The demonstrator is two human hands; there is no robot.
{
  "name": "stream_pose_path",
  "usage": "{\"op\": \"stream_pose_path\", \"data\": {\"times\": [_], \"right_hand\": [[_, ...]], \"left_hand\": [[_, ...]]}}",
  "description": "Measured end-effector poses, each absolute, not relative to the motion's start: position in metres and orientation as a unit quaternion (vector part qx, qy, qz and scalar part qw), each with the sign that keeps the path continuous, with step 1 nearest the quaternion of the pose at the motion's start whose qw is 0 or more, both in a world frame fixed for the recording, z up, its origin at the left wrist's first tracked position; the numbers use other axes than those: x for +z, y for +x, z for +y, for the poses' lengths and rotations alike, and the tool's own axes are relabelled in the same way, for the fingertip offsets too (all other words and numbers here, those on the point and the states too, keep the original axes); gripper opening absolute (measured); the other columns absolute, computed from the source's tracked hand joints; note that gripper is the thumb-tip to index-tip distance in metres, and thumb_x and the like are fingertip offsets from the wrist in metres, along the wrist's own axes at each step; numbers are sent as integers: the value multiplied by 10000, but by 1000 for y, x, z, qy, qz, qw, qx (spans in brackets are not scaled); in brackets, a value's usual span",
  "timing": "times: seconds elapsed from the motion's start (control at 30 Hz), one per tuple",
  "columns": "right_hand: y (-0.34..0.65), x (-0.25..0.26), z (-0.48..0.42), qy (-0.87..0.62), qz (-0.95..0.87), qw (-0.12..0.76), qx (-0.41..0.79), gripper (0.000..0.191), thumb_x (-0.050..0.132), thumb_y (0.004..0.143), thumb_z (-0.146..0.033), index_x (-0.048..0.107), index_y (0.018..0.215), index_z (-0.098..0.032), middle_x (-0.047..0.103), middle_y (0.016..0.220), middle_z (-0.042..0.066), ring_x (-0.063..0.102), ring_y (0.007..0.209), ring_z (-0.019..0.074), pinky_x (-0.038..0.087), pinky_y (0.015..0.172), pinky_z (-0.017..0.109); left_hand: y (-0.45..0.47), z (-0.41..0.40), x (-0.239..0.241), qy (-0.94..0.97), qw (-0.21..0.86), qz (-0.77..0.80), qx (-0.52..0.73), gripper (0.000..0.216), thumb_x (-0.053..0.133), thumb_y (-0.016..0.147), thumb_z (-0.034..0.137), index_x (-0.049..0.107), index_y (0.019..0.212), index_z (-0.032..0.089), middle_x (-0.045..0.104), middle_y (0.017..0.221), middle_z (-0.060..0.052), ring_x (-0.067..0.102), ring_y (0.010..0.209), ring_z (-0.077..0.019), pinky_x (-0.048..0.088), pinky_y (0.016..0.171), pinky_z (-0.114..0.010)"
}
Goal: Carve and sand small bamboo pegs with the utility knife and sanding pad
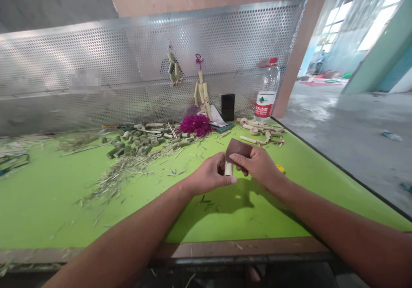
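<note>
Surface: green table (48, 210)
Left hand (210, 174): fingers clamped around bamboo piece (228, 168)
Right hand (255, 165): pinching sandpaper (238, 150) against the piece's top

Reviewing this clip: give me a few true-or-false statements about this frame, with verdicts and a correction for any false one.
1. The left hand holds a short bamboo piece. True.
2. The right hand holds scissors. False: it holds brown sandpaper against the bamboo piece.
3. The water bottle stands upright. True.
4. The magenta yarn tuft lies on the floor. False: it lies on the green table.
</note>
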State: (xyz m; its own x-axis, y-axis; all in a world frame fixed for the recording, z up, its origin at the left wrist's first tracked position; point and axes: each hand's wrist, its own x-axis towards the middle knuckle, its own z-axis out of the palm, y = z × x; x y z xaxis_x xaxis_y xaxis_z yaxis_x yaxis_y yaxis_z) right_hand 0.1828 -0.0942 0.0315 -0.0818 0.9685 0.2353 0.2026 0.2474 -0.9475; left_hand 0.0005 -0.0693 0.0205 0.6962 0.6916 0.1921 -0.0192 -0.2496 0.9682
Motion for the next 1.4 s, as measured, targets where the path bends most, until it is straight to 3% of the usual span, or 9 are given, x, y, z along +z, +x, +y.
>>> {"op": "stream_pose_path", "data": {"times": [0.17, 0.3, 0.43, 0.57, 0.7, 1.13, 1.4], "right_hand": [[179, 26, -98, -476, -646, 448, 395, 342, 694, 752, -452, 636, 909, -154, 590, 580, -19, 441, 439, 90, 345, 408, 225], [179, 29, -99, -478, -652, 475, 348, 270, 672, 771, -429, 607, 805, -169, 559, 568, -27, 456, 483, 100, 337, 441, 230], [178, 33, -101, -480, -684, 430, 342, 225, 680, 759, -383, 583, 707, -187, 551, 565, -28, 454, 501, 101, 329, 453, 229], [178, 35, -99, -480, -651, 472, 350, 267, 680, 762, -437, 618, 782, -179, 600, 603, -8, 499, 514, 119, 365, 472, 246], [177, 33, -99, -460, -668, 453, 371, 233, 679, 775, -413, 643, 802, -184, 627, 646, -5, 536, 572, 134, 396, 526, 259], [179, 33, -98, -467, -658, 479, 346, 262, 672, 774, -439, 600, 765, -187, 590, 592, -17, 507, 536, 127, 384, 511, 257], [179, 32, -97, -471, -654, 476, 352, 269, 666, 784, -448, 629, 810, -182, 620, 616, -2, 522, 540, 130, 384, 494, 254]], "left_hand": [[-1, -69, 22, 711, 586, 217, 322, 579, 815, 695, 355, 528, 1140, 120, 603, 989, -79, 577, 879, -173, 460, 750, -291], [-1, -70, 24, 742, 539, 267, 294, 533, 808, 698, 338, 552, 1112, 121, 591, 921, -51, 536, 767, -136, 429, 646, -258], [0, -72, 25, 749, 541, 252, 288, 495, 795, 712, 300, 561, 1107, 116, 612, 968, -73, 574, 856, -165, 471, 743, -302], [1, -72, 24, 743, 537, 271, 294, 508, 805, 700, 337, 568, 1092, 116, 592, 907, -51, 528, 746, -128, 439, 652, -267], [1, -71, 23, 734, 562, 235, 300, 536, 803, 705, 366, 559, 1116, 125, 594, 966, -70, 556, 840, -160, 456, 718, -288], [2, -72, 22, 745, 531, 278, 292, 527, 813, 684, 381, 553, 1064, 124, 481, 795, 11, 406, 670, -93, 333, 578, -230], [3, -75, 26, 726, 564, 244, 310, 525, 799, 703, 404, 559, 1075, 124, 546, 877, -33, 484, 743, -121, 393, 636, -249]]}}
